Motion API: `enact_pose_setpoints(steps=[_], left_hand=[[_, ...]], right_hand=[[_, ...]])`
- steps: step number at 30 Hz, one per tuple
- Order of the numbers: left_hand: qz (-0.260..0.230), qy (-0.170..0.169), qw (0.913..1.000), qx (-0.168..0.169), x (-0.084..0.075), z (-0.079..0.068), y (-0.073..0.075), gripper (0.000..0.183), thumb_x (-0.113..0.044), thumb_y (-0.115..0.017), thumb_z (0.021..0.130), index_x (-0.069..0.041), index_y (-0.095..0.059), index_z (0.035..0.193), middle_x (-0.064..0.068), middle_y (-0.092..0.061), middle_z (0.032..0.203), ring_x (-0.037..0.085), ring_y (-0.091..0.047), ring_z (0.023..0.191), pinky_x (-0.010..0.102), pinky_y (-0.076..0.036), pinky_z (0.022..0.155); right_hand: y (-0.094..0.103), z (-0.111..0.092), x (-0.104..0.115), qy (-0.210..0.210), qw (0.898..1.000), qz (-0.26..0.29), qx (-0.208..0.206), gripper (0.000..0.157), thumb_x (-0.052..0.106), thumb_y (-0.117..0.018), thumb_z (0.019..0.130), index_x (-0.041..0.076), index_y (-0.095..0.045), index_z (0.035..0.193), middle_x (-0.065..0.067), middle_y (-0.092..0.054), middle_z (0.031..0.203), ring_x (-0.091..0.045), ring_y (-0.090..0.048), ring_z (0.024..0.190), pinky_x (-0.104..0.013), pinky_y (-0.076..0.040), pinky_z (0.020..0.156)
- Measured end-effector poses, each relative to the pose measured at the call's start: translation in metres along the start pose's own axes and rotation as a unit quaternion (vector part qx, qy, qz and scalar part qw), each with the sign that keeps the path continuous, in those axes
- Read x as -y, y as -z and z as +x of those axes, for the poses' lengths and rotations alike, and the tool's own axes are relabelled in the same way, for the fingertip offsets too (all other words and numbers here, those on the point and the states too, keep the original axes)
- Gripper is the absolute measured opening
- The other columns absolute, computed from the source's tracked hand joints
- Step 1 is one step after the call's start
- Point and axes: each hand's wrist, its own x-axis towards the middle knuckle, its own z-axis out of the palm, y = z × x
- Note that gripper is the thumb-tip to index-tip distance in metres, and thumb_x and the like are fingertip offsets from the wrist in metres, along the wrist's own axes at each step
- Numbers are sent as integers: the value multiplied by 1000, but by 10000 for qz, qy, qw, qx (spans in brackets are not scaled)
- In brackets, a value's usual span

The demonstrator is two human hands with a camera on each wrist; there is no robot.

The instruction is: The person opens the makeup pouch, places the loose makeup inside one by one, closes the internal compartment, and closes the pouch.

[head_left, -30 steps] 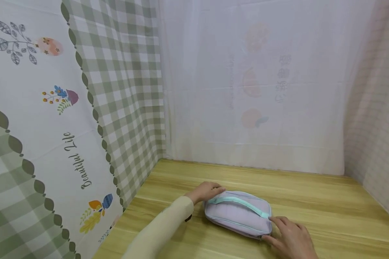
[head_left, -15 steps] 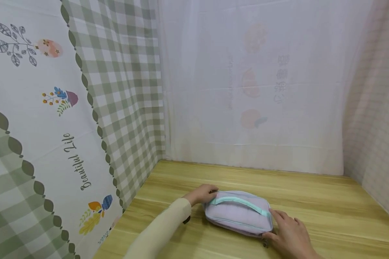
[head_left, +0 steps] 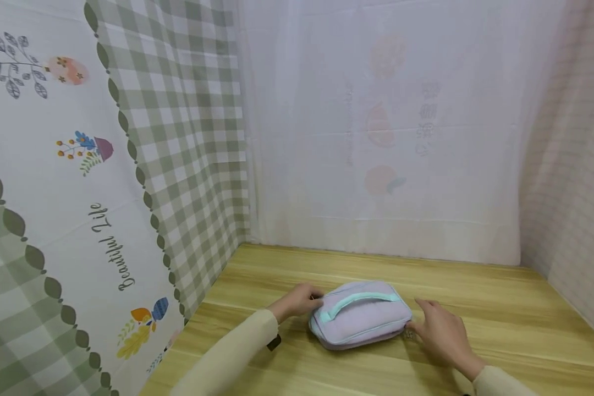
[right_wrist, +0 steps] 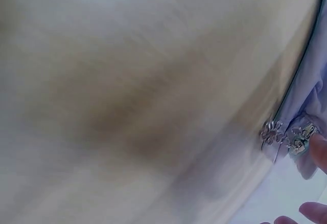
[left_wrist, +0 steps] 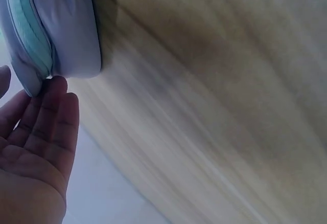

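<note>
A lilac zip pouch (head_left: 368,325) with a mint carrying strap (head_left: 358,300) lies flat on the table between my hands. My left hand (head_left: 297,300) is at its left end; in the left wrist view, nearly straight fingers (left_wrist: 51,116) touch the pouch's corner while the thumb stays apart. At the right end is my right hand (head_left: 443,330), fingers spread off the fabric. Its thumb (right_wrist: 320,151) is against the silver metal zipper pulls (right_wrist: 301,137) in the right wrist view. The pouch's zip looks closed along the side visible there; the contents are hidden.
The pale wood-grain table (head_left: 287,264) extends around the pouch. A green checked cloth (head_left: 193,110) hangs along the left, a white translucent curtain (head_left: 302,181) at the back, and a faintly gridded curtain (head_left: 574,220) on the right.
The pouch has turned counterclockwise, its right end swinging away from me and its left end coming nearer. My left hand has shifted slightly left; the right hand's fingers have come off the pouch's end.
</note>
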Motion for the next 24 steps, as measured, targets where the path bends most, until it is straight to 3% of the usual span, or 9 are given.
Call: enact_pose_setpoints(steps=[4,9,15,19,24], left_hand=[[-291,-49,9995,-59,-2,-11,2,16,-12,-62,97,-5,-77,98,-2,-69,83,4,-53,69,22,-48,64],[-568,-43,9984,24,-9,-23,3,18,-17,-65,97,-5,-78,95,-5,-72,83,9,-63,68,22,-51,60],[-448,26,9987,241,-13,-22,6,23,-25,-65,96,-9,-78,87,-2,-70,80,10,-62,67,22,-50,58],[-375,278,9988,129,-14,-11,10,23,-26,-63,98,-6,-75,101,2,-69,90,9,-60,74,26,-50,64],[-205,485,9986,-51,-17,8,12,40,-27,-62,99,-1,-62,130,10,-67,116,22,-64,102,35,-54,84]], right_hand=[[-3,18,1,-298,9995,6,123,60,30,-77,85,-9,-59,127,-34,-60,118,-52,-61,99,-70,-43,77],[-8,34,4,-471,9988,-70,93,53,25,-71,89,-10,-58,127,-34,-59,119,-53,-59,104,-73,-38,83],[-5,38,7,-627,9976,110,265,51,24,-61,95,-12,-54,131,-36,-57,124,-53,-58,106,-65,-47,77],[-4,27,19,-503,9971,388,413,62,33,-58,99,-17,-48,134,-39,-51,130,-54,-54,114,-62,-51,79],[-6,4,50,-328,9955,712,537,89,57,-61,93,-17,-41,139,-41,-44,135,-56,-50,118,-64,-49,84]])
